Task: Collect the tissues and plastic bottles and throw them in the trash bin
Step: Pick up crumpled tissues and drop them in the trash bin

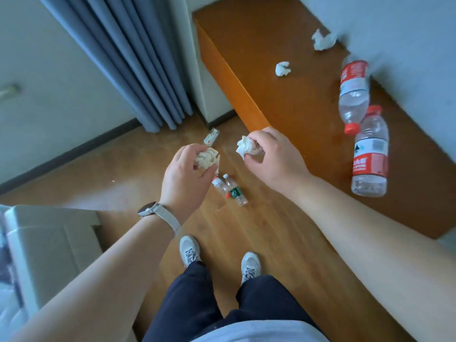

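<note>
Tissue wad (207,157) gripped in curled left hand (187,166); second wad (246,146) pinched in right hand (274,156), both held over the wood floor (271,230). I note an orange-brown bench (259,33) along the right wall, carrying two loose tissues (282,68) and two red-label bottles (352,92) lying flat near the wall. Two small bottles (230,190) lie on open floor ahead. Curtain (128,58) fills the far corner; a white cabinet (49,243) crowds the left.

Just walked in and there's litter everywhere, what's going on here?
A person is picking up litter. The left hand grips one crumpled tissue, the right hand another tissue. On the wooden counter lie two more tissues and two red-labelled bottles. Two small bottles lie on the floor ahead of the shoes.
</note>
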Demonstrator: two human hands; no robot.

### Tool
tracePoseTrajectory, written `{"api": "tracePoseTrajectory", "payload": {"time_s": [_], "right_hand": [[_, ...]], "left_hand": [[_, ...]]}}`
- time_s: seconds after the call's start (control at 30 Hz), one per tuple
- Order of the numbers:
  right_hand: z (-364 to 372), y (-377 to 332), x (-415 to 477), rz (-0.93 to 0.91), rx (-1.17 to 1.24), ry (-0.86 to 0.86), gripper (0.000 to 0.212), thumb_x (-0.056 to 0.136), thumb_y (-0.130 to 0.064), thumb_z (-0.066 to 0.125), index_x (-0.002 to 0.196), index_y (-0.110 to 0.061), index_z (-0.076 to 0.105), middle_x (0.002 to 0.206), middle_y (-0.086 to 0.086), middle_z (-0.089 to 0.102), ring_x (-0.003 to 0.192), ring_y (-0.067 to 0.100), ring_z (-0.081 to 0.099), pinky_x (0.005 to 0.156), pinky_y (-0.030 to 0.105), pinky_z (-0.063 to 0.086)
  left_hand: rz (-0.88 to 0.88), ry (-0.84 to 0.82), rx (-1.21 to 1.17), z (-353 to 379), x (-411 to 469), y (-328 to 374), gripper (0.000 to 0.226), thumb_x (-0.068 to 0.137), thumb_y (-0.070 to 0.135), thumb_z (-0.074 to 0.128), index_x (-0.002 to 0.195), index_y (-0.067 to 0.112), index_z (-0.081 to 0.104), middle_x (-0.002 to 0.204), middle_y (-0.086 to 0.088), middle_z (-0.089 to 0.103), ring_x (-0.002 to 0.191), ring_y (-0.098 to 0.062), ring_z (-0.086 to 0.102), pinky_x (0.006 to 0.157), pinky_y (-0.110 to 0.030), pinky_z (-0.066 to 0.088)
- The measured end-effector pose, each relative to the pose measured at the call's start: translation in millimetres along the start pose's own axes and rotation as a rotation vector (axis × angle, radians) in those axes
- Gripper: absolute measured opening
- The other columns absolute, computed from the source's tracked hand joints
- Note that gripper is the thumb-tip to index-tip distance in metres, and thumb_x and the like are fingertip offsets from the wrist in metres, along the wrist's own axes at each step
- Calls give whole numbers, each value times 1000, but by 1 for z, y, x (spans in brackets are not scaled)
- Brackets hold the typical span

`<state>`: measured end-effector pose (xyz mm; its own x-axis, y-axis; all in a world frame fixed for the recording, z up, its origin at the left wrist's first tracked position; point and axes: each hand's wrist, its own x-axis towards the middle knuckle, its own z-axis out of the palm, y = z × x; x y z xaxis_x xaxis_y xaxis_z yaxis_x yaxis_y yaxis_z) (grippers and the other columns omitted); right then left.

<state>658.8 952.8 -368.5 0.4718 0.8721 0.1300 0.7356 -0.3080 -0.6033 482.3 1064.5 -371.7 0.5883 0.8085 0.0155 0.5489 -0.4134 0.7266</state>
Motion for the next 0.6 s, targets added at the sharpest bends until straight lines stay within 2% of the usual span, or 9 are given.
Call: {"api": "tracePoseTrajectory", "payload": {"time_s": [0.1, 0.23, 0.37, 0.53, 0.6], "right_hand": [[-41, -17, -8, -58, -40, 17, 21, 83, -27, 66, 101, -16, 59, 96, -3, 55, 84, 18, 53, 63, 42, 51], [-76, -30, -24, -76, -96, 71, 26, 85, -28, 66, 107, -15, 60, 101, -1, 57, 90, 20, 55, 68, 41, 53], [-87, -41, -44, 5, -146, 117, 29, 85, -28, 67, 109, -15, 60, 101, 0, 57, 91, 20, 55, 70, 44, 53], [-97, -73, -64, 156, -223, 215, 29, 83, -28, 68, 108, -16, 61, 101, -3, 57, 90, 18, 55, 69, 42, 53], [-97, -92, -72, 222, -258, 281, 26, 83, -27, 68, 105, -16, 62, 99, -4, 57, 87, 17, 55, 65, 37, 51]], "left_hand": [[56, 14, 1, -22, -3, 37, 32, 83, 25, 76, 112, 21, 63, 106, 11, 57, 85, -1, 48, 71, 0, 34], [155, -34, 30, -38, -1, 71, 33, 85, 28, 73, 116, 23, 62, 107, 15, 54, 91, -3, 49, 71, -2, 34], [257, -86, 39, -50, 4, 85, 33, 87, 30, 71, 118, 23, 61, 113, 11, 59, 93, -3, 49, 71, -5, 33], [450, -170, -17, -70, 15, 91, 31, 87, 31, 70, 116, 23, 63, 101, 15, 54, 84, -5, 52, 67, -7, 37], [526, -215, -52, -82, 21, 90, 31, 87, 30, 71, 116, 22, 63, 102, 14, 56, 85, -6, 54, 70, -12, 42]]}}
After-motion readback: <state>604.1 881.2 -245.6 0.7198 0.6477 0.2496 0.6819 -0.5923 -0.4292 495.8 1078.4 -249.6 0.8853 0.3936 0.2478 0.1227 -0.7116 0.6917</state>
